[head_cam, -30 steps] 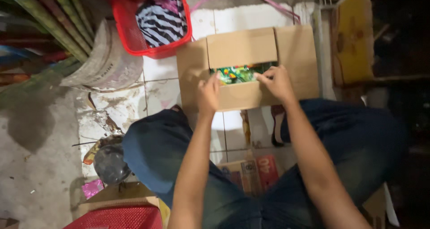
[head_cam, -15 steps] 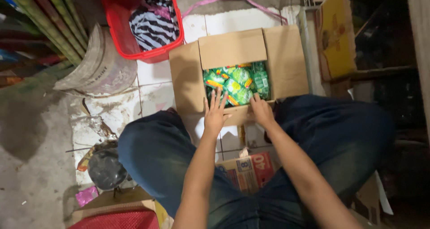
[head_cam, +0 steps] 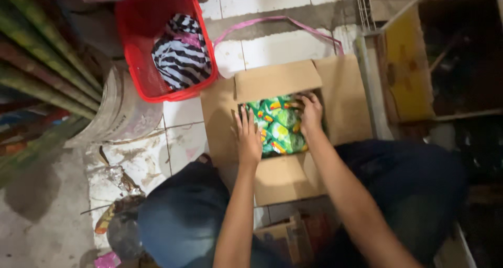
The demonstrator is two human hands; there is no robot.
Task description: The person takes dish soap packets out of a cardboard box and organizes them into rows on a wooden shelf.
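An open cardboard box (head_cam: 346, 105) lies on the tiled floor between my knees, all its flaps folded out. Inside it are several green snack packets (head_cam: 277, 126) with yellow and red print. My left hand (head_cam: 247, 137) rests flat on the box's left inner edge, fingers spread, touching the packets. My right hand (head_cam: 310, 112) reaches into the box at the right, its fingers curled down onto the packets. I cannot tell whether it grips one.
A red plastic basket (head_cam: 137, 47) with striped black-and-white cloth stands behind the box at the left. A pink strap (head_cam: 272, 20) loops behind the box. A grey drum (head_cam: 118, 110) and green poles are at the left. A yellow board (head_cam: 406, 63) stands at the right.
The near flap was held shut, then folded down toward me. Both hands moved forward from the flap into the open box and onto the packets.
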